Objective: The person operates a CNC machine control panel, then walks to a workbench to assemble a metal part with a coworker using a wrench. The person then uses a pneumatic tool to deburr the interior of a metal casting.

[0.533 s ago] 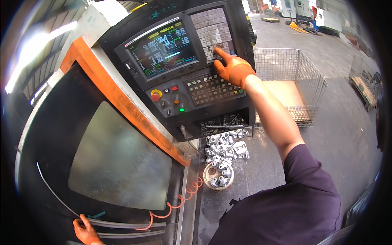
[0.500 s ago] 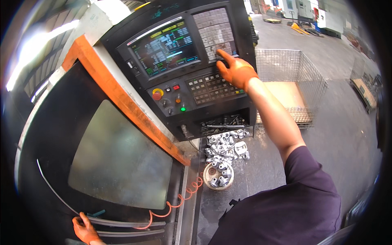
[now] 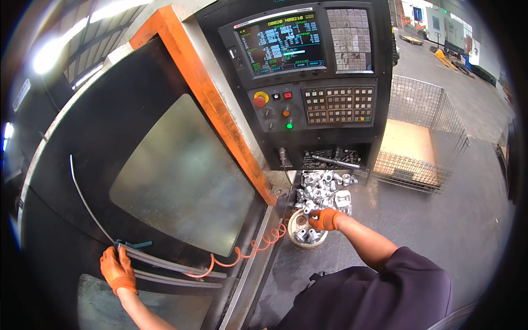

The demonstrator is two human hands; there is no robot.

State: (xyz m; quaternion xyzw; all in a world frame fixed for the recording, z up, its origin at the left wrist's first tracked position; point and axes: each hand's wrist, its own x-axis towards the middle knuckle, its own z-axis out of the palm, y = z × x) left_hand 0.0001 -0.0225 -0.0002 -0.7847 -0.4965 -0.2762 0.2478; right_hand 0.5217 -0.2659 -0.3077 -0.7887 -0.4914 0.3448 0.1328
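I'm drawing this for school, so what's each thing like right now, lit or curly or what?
Screen: lit
Green light: lit
Orange hose: coiled
Door window: cloudy
White tub: holding metal parts
Left hand: gloved, at upper grey bar's end
Right hand: gloved, at a metal part; grip unclear

The bare left forearm (image 3: 142,312) enters from the lower edge and slants up and leftward. The left hand (image 3: 117,269), in an orange glove (image 3: 125,284), points upward with its fingers (image 3: 110,256) bent. From a dark short sleeve (image 3: 415,269), the bare right forearm (image 3: 364,235) extends forward and leftward. The right hand (image 3: 324,219), also orange-gloved, points left, fingers curled; how tightly either hand closes cannot be told.
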